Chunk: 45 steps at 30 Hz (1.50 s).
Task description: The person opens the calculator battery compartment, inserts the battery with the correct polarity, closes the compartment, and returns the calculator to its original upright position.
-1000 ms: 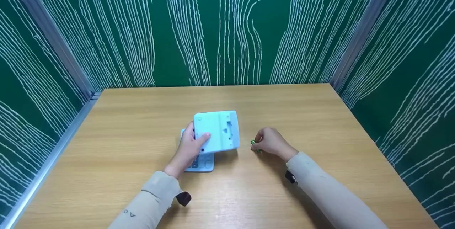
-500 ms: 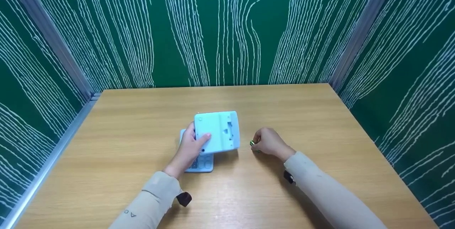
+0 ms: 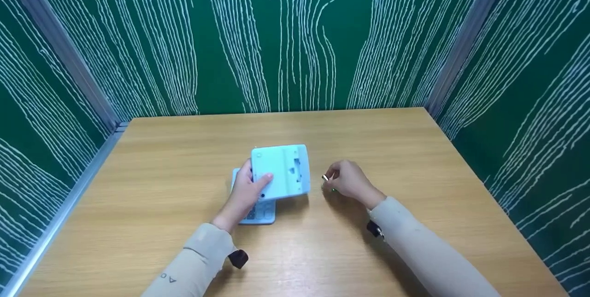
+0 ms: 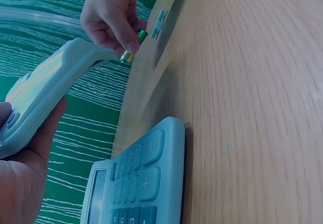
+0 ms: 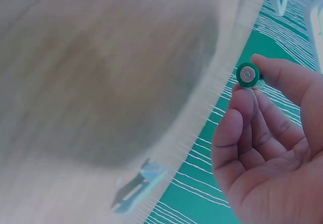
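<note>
My left hand (image 3: 244,191) grips a light blue calculator (image 3: 279,172), thumb across its back. The back faces up, and an uncovered battery compartment (image 3: 297,170) shows near its right end. Under it a second light blue calculator (image 4: 146,168) lies keys up on the table, partly hidden in the head view. To the right, my right hand (image 3: 352,181) pinches a small green battery (image 5: 247,74) between thumb and fingertips, just above the table and apart from the held calculator. The battery's flat silver end faces the right wrist camera.
A small light blue plastic piece, perhaps the battery cover (image 4: 158,24), lies on the wooden table (image 3: 184,149) near my right hand. Green panels with white wavy lines (image 3: 313,38) stand behind the table and along both sides.
My right hand has risen slightly and turned the battery, so a silver end now shows in the head view. The left hand holds the calculator almost still.
</note>
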Each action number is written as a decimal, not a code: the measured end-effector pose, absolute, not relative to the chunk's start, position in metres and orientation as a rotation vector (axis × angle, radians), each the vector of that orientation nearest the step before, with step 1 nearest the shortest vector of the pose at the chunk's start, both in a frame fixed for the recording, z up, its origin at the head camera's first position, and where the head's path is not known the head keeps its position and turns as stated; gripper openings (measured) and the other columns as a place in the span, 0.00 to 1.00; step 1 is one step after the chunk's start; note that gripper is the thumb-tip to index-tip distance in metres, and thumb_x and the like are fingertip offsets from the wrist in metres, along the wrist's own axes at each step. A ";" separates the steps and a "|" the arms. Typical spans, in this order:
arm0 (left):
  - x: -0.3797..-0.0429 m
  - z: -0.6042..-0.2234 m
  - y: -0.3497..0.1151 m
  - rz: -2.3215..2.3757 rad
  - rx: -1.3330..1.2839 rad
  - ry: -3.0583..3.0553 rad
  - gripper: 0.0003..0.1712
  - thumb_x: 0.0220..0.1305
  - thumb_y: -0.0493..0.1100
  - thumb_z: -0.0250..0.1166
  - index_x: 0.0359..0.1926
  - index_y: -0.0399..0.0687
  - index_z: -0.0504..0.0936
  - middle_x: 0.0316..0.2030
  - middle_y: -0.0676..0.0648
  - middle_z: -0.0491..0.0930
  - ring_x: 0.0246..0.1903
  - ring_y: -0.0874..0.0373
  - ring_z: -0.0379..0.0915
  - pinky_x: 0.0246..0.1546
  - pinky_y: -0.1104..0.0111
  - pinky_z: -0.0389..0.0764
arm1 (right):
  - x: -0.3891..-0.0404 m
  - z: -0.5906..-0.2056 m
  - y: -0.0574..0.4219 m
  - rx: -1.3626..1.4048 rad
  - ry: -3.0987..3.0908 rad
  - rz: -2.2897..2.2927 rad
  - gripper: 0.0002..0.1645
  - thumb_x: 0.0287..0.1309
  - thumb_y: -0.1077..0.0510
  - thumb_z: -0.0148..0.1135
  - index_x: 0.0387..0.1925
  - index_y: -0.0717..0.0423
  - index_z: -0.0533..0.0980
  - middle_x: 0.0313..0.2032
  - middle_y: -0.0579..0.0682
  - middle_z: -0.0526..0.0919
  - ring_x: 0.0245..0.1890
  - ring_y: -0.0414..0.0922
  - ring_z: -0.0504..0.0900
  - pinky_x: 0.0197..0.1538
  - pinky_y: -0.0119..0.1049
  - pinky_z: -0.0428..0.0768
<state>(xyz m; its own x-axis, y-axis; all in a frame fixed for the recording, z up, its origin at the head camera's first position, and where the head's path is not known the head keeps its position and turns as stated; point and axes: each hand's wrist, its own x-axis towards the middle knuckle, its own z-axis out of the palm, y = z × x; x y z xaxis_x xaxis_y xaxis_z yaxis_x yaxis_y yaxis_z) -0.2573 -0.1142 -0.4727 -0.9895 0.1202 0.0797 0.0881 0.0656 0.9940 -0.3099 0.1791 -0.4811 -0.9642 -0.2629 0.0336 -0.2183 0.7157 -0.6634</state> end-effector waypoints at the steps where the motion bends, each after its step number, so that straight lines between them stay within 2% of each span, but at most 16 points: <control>1: -0.257 -0.472 -0.114 2.112 0.221 2.280 0.34 0.82 0.39 0.60 0.81 0.39 0.60 0.74 0.37 0.75 0.70 0.44 0.78 0.72 0.50 0.79 | -0.310 -0.479 0.179 -0.396 2.851 -1.103 0.04 0.59 0.64 0.76 0.34 0.60 0.87 0.28 0.49 0.85 0.29 0.41 0.78 0.31 0.31 0.76; 9: -0.256 -0.472 -0.114 2.083 0.190 2.288 0.35 0.82 0.42 0.61 0.82 0.42 0.60 0.74 0.39 0.75 0.68 0.46 0.79 0.71 0.51 0.81 | -0.304 -0.466 0.177 -0.328 2.840 -1.225 0.05 0.64 0.63 0.76 0.40 0.60 0.87 0.33 0.52 0.85 0.33 0.44 0.80 0.34 0.33 0.78; 17: -0.255 -0.473 -0.112 2.093 0.178 2.271 0.36 0.82 0.41 0.61 0.83 0.43 0.59 0.75 0.39 0.74 0.70 0.46 0.77 0.71 0.51 0.80 | -0.300 -0.461 0.177 -0.310 2.835 -1.340 0.06 0.66 0.64 0.75 0.43 0.61 0.87 0.32 0.52 0.85 0.30 0.43 0.81 0.33 0.32 0.79; 24: -0.256 -0.475 -0.109 2.148 0.199 2.272 0.33 0.79 0.37 0.62 0.79 0.37 0.64 0.70 0.35 0.79 0.63 0.46 0.81 0.67 0.53 0.85 | -0.296 -0.458 0.177 -0.313 2.855 -1.436 0.04 0.65 0.64 0.75 0.39 0.61 0.87 0.29 0.51 0.85 0.28 0.42 0.79 0.31 0.30 0.76; 29: -0.256 -0.474 -0.109 2.122 0.218 2.279 0.35 0.81 0.39 0.61 0.81 0.40 0.61 0.74 0.38 0.76 0.68 0.47 0.79 0.71 0.51 0.81 | -0.294 -0.457 0.178 -0.296 2.844 -1.484 0.04 0.65 0.64 0.75 0.40 0.60 0.87 0.30 0.50 0.85 0.30 0.43 0.80 0.32 0.30 0.77; 37: -0.255 -0.472 -0.108 2.120 0.218 2.255 0.35 0.82 0.40 0.61 0.83 0.43 0.60 0.75 0.39 0.75 0.69 0.46 0.79 0.68 0.54 0.83 | -0.291 -0.455 0.176 -0.379 2.829 -1.592 0.05 0.65 0.66 0.74 0.42 0.63 0.87 0.31 0.53 0.88 0.31 0.43 0.83 0.33 0.26 0.81; 45: -0.256 -0.471 -0.105 2.118 0.220 2.235 0.35 0.83 0.41 0.60 0.83 0.45 0.59 0.76 0.40 0.74 0.70 0.47 0.78 0.69 0.54 0.82 | -0.286 -0.448 0.172 -0.351 2.799 -1.694 0.08 0.67 0.63 0.74 0.45 0.63 0.86 0.36 0.55 0.88 0.35 0.43 0.83 0.36 0.26 0.81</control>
